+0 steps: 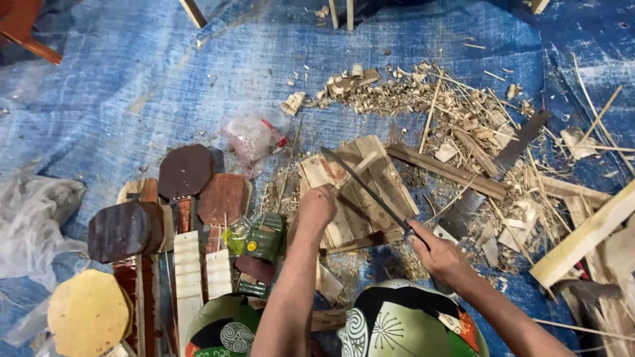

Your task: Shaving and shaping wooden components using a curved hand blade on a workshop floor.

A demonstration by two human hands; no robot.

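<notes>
The right hand (440, 254) is closed around the handle of a long knife (367, 188), whose blade slants up and left over a wooden block (370, 178) lying on the blue tarp (132, 86). The left hand (317, 205) is closed on a thin stick (354, 168) (pale, resting on the block) just beside the blade. Shavings (456, 106) lie beyond; dark wooden pieces (185, 170) sit to the left.

clear plastic bag (251, 140) | above octagonal blocks | green can, yellow label (263, 239) | centre-left
</notes>
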